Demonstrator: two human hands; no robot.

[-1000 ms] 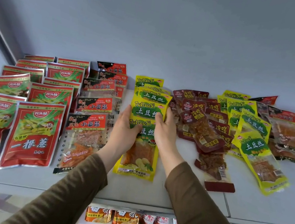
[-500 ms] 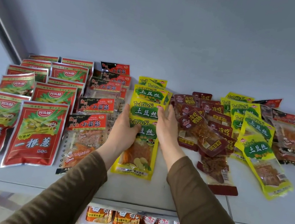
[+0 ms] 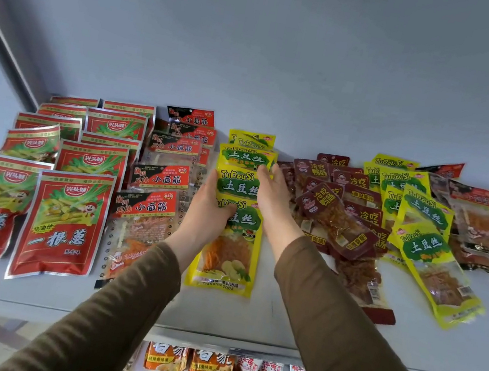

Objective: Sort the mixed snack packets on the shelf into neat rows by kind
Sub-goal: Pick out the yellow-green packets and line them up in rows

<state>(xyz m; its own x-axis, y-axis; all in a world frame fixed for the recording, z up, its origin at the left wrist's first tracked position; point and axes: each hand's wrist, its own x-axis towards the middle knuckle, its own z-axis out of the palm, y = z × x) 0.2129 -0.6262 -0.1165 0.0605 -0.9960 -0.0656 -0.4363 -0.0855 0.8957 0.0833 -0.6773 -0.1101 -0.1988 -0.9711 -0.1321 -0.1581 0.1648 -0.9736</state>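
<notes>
A row of yellow TuDouSi potato packets (image 3: 238, 184) runs down the middle of the shelf. My left hand (image 3: 208, 208) presses flat against the row's left side and my right hand (image 3: 272, 196) against its right side, fingers straight. Left of them lie a row of clear-and-red gluten packets (image 3: 159, 177) and two rows of red green-onion packets (image 3: 68, 213). To the right lies a jumble of dark red meat packets (image 3: 338, 221), with more yellow packets (image 3: 422, 246) loose among them.
The white shelf (image 3: 293, 325) ends at a front edge near my elbows. A lower shelf with orange and white packets (image 3: 189, 362) shows beneath. Orange-and-clear packets (image 3: 487, 228) crowd the far right. A grey wall stands behind.
Both hands have slid a little farther back along the sides of the yellow row, squaring the packets. The other rows have not moved.
</notes>
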